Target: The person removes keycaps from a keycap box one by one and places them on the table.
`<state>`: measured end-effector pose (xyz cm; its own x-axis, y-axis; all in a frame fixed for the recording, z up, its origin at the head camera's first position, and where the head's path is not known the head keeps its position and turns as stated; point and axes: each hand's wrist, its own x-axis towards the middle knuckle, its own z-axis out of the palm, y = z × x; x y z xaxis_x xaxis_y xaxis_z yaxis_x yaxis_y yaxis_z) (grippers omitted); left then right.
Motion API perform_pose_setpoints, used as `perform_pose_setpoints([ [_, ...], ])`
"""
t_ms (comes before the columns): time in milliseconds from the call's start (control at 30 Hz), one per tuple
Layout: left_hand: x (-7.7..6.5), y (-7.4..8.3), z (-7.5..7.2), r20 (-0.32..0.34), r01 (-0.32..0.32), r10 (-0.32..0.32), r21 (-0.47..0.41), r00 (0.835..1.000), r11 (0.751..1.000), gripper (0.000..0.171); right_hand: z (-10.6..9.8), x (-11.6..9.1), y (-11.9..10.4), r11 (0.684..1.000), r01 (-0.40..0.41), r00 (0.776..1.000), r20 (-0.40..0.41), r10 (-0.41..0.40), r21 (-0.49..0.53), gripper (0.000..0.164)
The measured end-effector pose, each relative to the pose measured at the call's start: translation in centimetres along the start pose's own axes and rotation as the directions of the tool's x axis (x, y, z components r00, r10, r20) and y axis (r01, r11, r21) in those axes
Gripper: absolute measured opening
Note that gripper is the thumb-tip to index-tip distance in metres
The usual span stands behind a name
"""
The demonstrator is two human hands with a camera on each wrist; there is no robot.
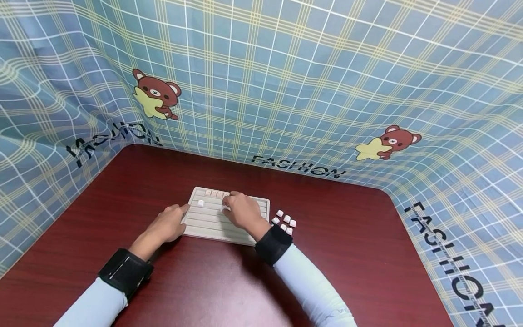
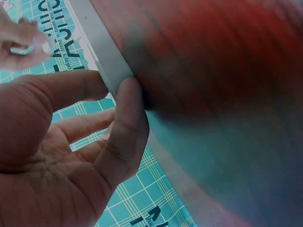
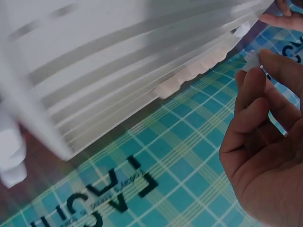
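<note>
A ridged off-white keycap tray [image 1: 208,223] lies on the table. My left hand [image 1: 166,223] grips its left edge; in the left wrist view thumb and finger [image 2: 128,109] pinch the tray's rim [image 2: 112,56]. Over the upper middle of the tray is my right hand [image 1: 244,211]. Between its thumb and fingertips it holds a small white keycap [image 3: 252,60], raised off the tray in the right wrist view. Several pale pink keycaps [image 3: 189,73] stand in the far row, partly behind the right hand in the head view. One white keycap [image 1: 200,203] sits in the row below, at the left.
Several loose white keycaps [image 1: 287,219] lie on the dark red table [image 1: 339,245], just right of the tray. A blue checked cloth [image 1: 253,91] with bears and lettering hangs around the table's back and sides.
</note>
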<state>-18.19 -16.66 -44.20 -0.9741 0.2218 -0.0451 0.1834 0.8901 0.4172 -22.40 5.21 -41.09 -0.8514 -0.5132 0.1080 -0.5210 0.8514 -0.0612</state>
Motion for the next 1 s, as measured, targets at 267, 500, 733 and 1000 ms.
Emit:
perform_pose_setpoints([
  [267,0.0,0.0,-0.1,0.011,0.006,-0.006,-0.004,1.000,1.000,0.054,-0.4,-4.0,3.3,0.999,0.031,0.998,-0.051,-0.030,0.018,0.017],
  [500,0.1,0.0,-0.3,0.037,0.022,-0.022,-0.002,0.999,1.000,0.056,-0.1,-7.2,6.0,0.999,-0.002,0.997,-0.076,0.006,0.043,0.014],
  [733,0.0,0.0,-0.3,0.037,0.022,-0.023,0.008,0.999,1.000,0.056,0.5,-9.8,8.3,0.995,-0.080,0.992,-0.095,0.085,0.053,0.013],
  [1000,0.0,-0.1,-0.2,0.025,0.013,-0.013,-0.003,1.000,1.000,0.057,0.8,-11.5,9.8,0.985,-0.162,0.982,-0.086,0.166,0.051,0.013],
])
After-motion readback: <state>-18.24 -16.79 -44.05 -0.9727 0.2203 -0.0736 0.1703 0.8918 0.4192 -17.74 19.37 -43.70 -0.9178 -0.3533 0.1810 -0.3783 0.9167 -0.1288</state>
